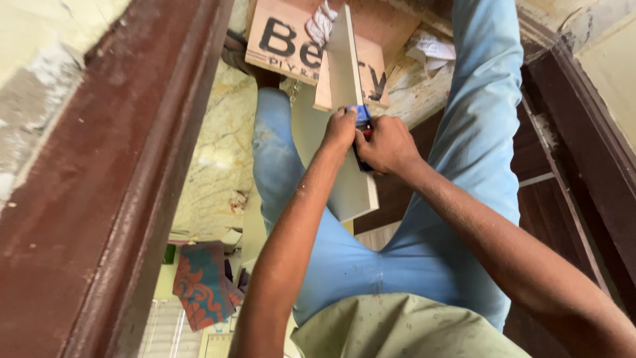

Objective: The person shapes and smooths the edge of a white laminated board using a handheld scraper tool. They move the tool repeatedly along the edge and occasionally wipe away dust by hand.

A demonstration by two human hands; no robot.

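A pale laminated board (344,66) stands on edge between my legs, reaching from the floor up to my hands. Both hands meet at its near edge. My left hand (339,129) pinches a small blue tool (362,114) against the board's edge. My right hand (386,144) wraps around the same tool's dark lower part; a bit of red shows under the fingers. I wear light blue jeans (477,132) and an olive shirt.
A dark brown wooden door frame (132,185) rises at the left, another (583,146) at the right. A brown plywood sheet with black lettering (291,46) lies on the marble floor ahead. A patterned red-and-teal cloth (202,285) lies lower left.
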